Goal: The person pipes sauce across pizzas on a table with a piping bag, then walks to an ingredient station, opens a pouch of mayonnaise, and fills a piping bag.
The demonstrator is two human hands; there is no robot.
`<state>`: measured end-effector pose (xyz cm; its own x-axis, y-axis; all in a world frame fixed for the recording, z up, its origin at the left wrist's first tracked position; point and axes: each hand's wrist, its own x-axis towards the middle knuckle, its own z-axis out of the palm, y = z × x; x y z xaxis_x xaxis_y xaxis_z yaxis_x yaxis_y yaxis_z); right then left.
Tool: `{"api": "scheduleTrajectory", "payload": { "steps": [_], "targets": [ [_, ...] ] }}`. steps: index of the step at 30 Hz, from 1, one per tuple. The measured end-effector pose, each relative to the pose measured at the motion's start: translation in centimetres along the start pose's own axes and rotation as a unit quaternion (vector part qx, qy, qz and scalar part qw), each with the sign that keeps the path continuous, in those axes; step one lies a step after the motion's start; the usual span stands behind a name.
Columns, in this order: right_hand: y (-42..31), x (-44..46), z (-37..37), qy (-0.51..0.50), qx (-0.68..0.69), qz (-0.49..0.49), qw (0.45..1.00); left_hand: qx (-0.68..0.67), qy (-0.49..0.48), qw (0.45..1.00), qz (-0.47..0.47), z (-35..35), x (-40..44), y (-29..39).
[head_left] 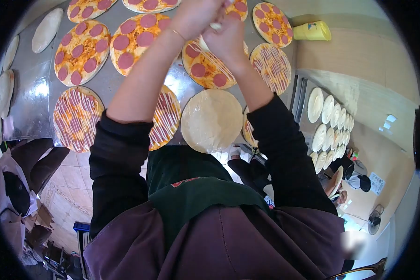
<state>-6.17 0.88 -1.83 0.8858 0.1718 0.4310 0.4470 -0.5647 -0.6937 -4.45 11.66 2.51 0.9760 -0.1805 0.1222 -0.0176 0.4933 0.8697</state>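
Note:
My left hand point(198, 17) and my right hand point(227, 37) are close together at the top centre, fingers closed round what looks like a white bag point(215, 26), mostly hidden by them. Below them lies a pepperoni pizza point(198, 70) with white sauce lines across part of it. Just nearer to me is a plain dough round point(212, 121). Sauce-striped pizzas lie at the left point(78, 119), partly behind my left forearm point(165, 116), and at the right point(270, 67). Pepperoni pizzas without stripes point(81, 52) fill the upper left.
A yellow cup point(312, 31) lies on its side at the metal table's point(32, 100) right. Pale dough rounds point(48, 30) line its left end. More rounds stand in rows on another surface point(315, 105) at the right. Other people's dark-clothed legs point(249, 172) and a hand point(341, 197) show beyond.

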Motion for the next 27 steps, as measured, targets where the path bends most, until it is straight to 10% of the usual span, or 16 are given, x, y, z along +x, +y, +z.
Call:
{"api": "scheduleTrajectory", "payload": {
  "steps": [7, 19, 27],
  "targets": [
    [1.2, -5.7, -6.0, -0.062, -0.025, 0.124, 0.99, -0.076, -0.042, 0.993, -0.078, 4.7, -2.8, -4.8],
    [-0.6, 0.2, 0.9, 0.011, 0.03, 0.0, 0.999, -0.078, -0.064, 0.994, 0.029, -1.0, 0.3, 0.5],
    [0.1, -5.9, -5.5, -0.069, -0.059, 0.093, 0.991, -0.069, 0.014, 0.996, -0.055, 4.2, -3.5, -4.7]
  ]
}}
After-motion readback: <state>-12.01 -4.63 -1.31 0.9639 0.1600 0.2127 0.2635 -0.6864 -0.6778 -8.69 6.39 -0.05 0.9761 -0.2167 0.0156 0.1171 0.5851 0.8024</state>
